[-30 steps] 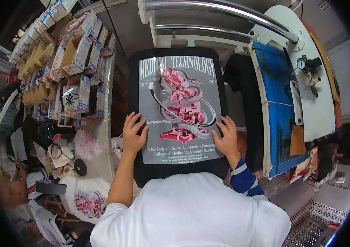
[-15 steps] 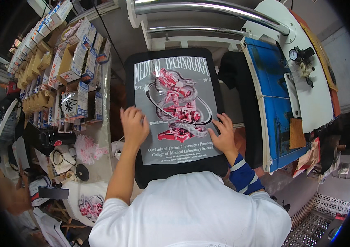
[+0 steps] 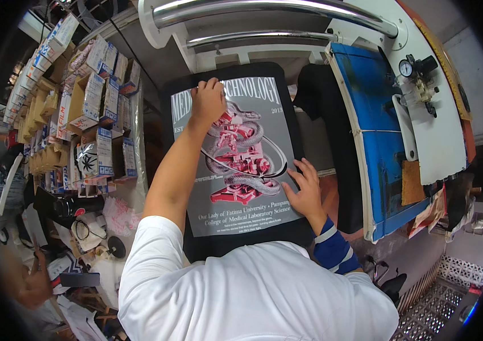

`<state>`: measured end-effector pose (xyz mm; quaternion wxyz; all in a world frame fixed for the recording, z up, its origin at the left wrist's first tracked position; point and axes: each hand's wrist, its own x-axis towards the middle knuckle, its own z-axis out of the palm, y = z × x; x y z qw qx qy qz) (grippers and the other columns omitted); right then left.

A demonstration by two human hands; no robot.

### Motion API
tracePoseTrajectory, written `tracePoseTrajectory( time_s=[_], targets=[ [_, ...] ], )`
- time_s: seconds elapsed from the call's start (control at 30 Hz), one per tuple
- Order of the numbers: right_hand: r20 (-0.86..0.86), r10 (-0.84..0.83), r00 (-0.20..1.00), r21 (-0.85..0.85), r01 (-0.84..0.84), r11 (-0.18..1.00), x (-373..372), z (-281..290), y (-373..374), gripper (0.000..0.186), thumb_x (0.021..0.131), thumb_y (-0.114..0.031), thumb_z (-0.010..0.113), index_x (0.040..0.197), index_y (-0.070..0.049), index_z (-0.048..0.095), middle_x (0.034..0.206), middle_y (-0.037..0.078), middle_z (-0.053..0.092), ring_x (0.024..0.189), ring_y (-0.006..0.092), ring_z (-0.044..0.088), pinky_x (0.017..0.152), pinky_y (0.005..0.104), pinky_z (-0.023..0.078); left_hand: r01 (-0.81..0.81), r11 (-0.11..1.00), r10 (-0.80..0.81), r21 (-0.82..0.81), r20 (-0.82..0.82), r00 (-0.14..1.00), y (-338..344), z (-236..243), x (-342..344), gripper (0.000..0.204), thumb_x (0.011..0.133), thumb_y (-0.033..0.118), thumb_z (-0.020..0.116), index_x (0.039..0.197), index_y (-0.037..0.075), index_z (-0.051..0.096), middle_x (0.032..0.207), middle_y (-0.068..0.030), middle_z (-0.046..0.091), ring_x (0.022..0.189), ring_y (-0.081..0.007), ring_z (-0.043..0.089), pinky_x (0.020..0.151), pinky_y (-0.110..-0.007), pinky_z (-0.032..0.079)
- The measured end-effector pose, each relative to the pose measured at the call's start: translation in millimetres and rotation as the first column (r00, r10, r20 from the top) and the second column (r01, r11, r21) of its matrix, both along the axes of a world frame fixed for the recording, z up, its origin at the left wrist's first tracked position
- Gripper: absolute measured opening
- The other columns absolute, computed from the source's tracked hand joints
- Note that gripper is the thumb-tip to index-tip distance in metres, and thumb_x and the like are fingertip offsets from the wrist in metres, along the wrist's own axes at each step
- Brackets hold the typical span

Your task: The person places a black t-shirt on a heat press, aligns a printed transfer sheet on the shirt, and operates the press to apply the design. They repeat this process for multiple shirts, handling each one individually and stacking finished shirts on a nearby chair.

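A printed transfer film (image 3: 238,196) with a grey, glossy look, white lettering and a red-and-silver snake design lies flat on a black shirt (image 3: 218,245) spread over the press bed. My left hand (image 3: 208,105) rests on the film's upper part, fingers slightly bent and apart, covering some of the lettering. Along the film's lower right edge, my right hand (image 3: 308,196) lies with its fingers spread, touching the film's border. Neither hand grasps anything that I can see.
Beyond the bed run chrome bars (image 3: 275,16) of the press. At right stand a blue padded panel (image 3: 386,153) and a pressure gauge (image 3: 405,68). Stacked cardboard boxes (image 3: 90,108) fill the left table. Another person's arm (image 3: 34,281) shows at far left.
My left hand has moved from the film's left edge up and across to its upper part. My right hand stays by the right edge. The view has shifted slightly.
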<state>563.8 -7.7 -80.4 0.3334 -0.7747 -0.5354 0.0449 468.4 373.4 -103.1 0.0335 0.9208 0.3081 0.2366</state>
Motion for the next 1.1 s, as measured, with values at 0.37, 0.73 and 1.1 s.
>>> tracePoseTrajectory(
  time_s=[0.37,0.73,1.1],
  targets=[
    [0.16,-0.002,0.987,-0.072,0.013,0.997,4.5,-3.6,13.2,0.037,0.075,-0.026,0.077,0.107,-0.009,0.069,0.131,0.016,0.058,0.128,0.0388,0.05,0.104,0.0513,0.041,-0.053,0.995,0.076,-0.087,0.298,0.952,-1.7,16.1,-33.6,0.034,0.081,0.022,0.07,0.115,0.016,0.073,0.123,-0.0154,0.064,0.116,-0.0354,0.063,0.1,-0.05,0.046],
    [-0.772,-0.411,0.485,-0.309,0.278,0.909,46.7,-60.6,-31.0,0.076,0.099,-0.057,0.061,0.141,0.006,0.054,0.151,0.02,0.052,0.139,0.0296,0.05,0.114,0.0355,0.037,0.071,0.148,0.737,-0.987,0.157,0.657,-165.6,-54.8,-304.3,0.036,0.103,0.032,0.062,0.123,0.003,0.068,0.117,-0.0125,0.07,0.109,-0.0244,0.065,0.098,-0.038,0.05],
    [-0.959,-0.282,-0.027,-0.283,0.082,0.956,74.2,-50.6,-50.5,0.033,0.1,-0.026,0.067,0.124,-0.003,0.066,0.117,0.01,0.071,0.107,0.0219,0.068,0.098,0.0359,0.053,0.384,0.007,0.739,-0.923,0.263,0.62,-173.0,-27.8,-351.3,0.017,0.095,0.014,0.074,0.107,0.004,0.067,0.106,-0.0037,0.071,0.092,-0.0141,0.069,0.078,-0.029,0.055]
  ],
)
